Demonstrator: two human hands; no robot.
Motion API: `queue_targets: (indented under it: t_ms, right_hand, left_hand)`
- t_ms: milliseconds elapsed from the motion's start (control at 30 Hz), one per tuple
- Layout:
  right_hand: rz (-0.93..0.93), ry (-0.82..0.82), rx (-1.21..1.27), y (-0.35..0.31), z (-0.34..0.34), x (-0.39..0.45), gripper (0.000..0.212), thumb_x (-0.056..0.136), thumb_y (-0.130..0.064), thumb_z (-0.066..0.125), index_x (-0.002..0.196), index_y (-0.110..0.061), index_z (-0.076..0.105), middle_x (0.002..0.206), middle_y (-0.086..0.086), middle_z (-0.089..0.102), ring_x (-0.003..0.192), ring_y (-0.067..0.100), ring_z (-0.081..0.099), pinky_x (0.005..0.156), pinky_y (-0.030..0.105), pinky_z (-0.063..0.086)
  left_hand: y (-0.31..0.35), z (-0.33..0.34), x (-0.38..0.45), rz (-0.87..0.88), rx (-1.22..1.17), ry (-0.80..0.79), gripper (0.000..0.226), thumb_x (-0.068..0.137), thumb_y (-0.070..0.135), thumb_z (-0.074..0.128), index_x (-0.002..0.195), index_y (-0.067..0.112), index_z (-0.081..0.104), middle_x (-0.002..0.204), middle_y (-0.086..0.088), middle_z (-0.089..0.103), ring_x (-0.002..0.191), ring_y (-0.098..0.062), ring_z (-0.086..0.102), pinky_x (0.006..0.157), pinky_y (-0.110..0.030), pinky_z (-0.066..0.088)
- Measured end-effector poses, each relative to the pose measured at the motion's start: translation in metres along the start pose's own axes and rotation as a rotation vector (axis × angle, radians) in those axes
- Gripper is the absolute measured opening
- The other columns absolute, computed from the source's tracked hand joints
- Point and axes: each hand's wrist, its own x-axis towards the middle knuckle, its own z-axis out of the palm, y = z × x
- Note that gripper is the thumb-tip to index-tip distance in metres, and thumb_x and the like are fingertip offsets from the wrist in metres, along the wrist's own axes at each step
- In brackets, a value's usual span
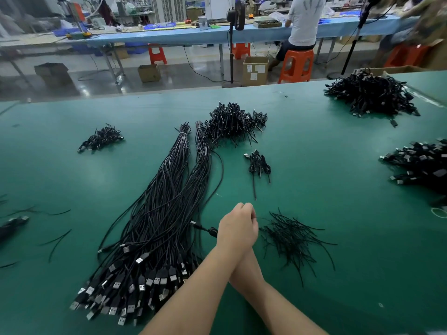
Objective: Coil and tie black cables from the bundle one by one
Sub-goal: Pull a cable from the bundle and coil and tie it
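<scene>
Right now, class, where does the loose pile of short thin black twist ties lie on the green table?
In the head view, the pile of short thin black twist ties lies near the front, right of centre, beside the crossed hands and right of the long black cable bundle.

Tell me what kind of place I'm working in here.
Most likely a cable assembly workshop or factory floor. A long green bench holds a big bundle of black USB cables, piles of coiled ones and loose ties; behind it another worker sits at a blue workbench.
</scene>
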Motion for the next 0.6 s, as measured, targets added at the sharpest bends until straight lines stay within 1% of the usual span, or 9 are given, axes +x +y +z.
queue_targets:
  t_ms: [67,167,200,267,300,333,400,500,600]
  right_hand:
    - [-0.014,0.099,0.138,-0.004,-0.004,-0.005,0.036,0.097,-0.011,0.049,0.074,-0.036,0.039,0.073,-0.017,0.043,0.079,0.002,0.048,0.068,0.023,0.041]
    - [0.024,0.275,0.283,-0.008,-0.012,-0.014,0.033,0.090,-0.013,0.050,0.067,-0.037,0.044,0.066,-0.012,0.051,0.063,0.005,0.047,0.056,0.031,0.040]
    - [0.044,0.311,0.357,-0.009,-0.012,-0.015,0.036,0.093,-0.008,0.051,0.071,-0.037,0.048,0.070,-0.011,0.056,0.065,0.006,0.052,0.059,0.030,0.045]
    - [0.081,0.332,0.406,-0.011,-0.012,-0.013,0.032,0.099,-0.001,0.047,0.086,-0.030,0.054,0.086,-0.007,0.063,0.078,0.012,0.062,0.073,0.032,0.055]
    - [0.090,0.338,0.429,-0.012,-0.012,-0.011,0.025,0.102,-0.005,0.046,0.089,-0.026,0.053,0.089,-0.004,0.062,0.080,0.015,0.061,0.077,0.036,0.055]
    - [0.106,0.343,0.467,-0.013,-0.012,-0.010,0.020,0.103,-0.011,0.044,0.087,-0.021,0.049,0.085,-0.002,0.059,0.076,0.016,0.055,0.074,0.039,0.051]
    - [0.137,0.377,0.516,-0.011,-0.014,-0.009,0.028,0.106,-0.021,0.040,0.079,-0.013,0.044,0.072,0.003,0.052,0.063,0.017,0.043,0.061,0.039,0.040]
    - [0.150,0.390,0.549,-0.013,-0.018,-0.009,0.032,0.107,-0.026,0.037,0.080,-0.010,0.045,0.071,0.006,0.053,0.062,0.016,0.043,0.059,0.036,0.036]
    - [0.141,0.370,0.518,-0.013,-0.021,-0.009,0.031,0.107,-0.024,0.037,0.082,-0.007,0.046,0.074,0.011,0.057,0.065,0.022,0.049,0.062,0.042,0.040]
  left_hand:
    - [0.002,-0.004,-0.004,-0.042,-0.081,0.103,0.006,0.098,0.021,0.055,0.096,0.016,0.057,0.094,0.004,0.058,0.078,-0.016,0.058,0.070,-0.027,0.047]
    - [0.009,-0.015,-0.011,-0.086,-0.224,0.259,0.005,0.096,0.019,0.060,0.091,0.017,0.058,0.090,0.008,0.059,0.076,-0.009,0.054,0.070,-0.022,0.042]
    - [0.012,-0.021,-0.013,-0.091,-0.275,0.305,0.006,0.095,0.019,0.061,0.090,0.018,0.059,0.088,0.010,0.059,0.075,-0.008,0.053,0.070,-0.021,0.043]
    - [0.014,-0.036,-0.016,-0.097,-0.381,0.395,0.007,0.092,0.019,0.064,0.087,0.022,0.060,0.083,0.013,0.060,0.074,-0.005,0.054,0.068,-0.017,0.044]
    - [0.012,-0.045,-0.017,-0.107,-0.431,0.444,0.009,0.091,0.018,0.064,0.085,0.024,0.060,0.080,0.013,0.060,0.073,-0.004,0.055,0.066,-0.016,0.045]
    - [0.007,-0.054,-0.016,-0.136,-0.478,0.495,0.011,0.090,0.018,0.065,0.084,0.026,0.060,0.078,0.013,0.061,0.071,-0.005,0.057,0.064,-0.017,0.046]
    - [-0.011,-0.067,-0.015,-0.282,-0.573,0.569,0.013,0.089,0.016,0.065,0.083,0.027,0.061,0.077,0.009,0.064,0.069,-0.006,0.060,0.059,-0.018,0.046]
    - [-0.048,-0.071,-0.017,-0.546,-0.645,0.491,0.011,0.091,0.013,0.063,0.085,0.022,0.062,0.082,0.002,0.066,0.072,-0.014,0.062,0.056,-0.020,0.045]
    - [-0.073,-0.058,-0.025,-0.603,-0.458,0.246,0.009,0.092,0.014,0.062,0.086,0.021,0.063,0.084,0.003,0.067,0.071,-0.011,0.063,0.053,-0.018,0.042]
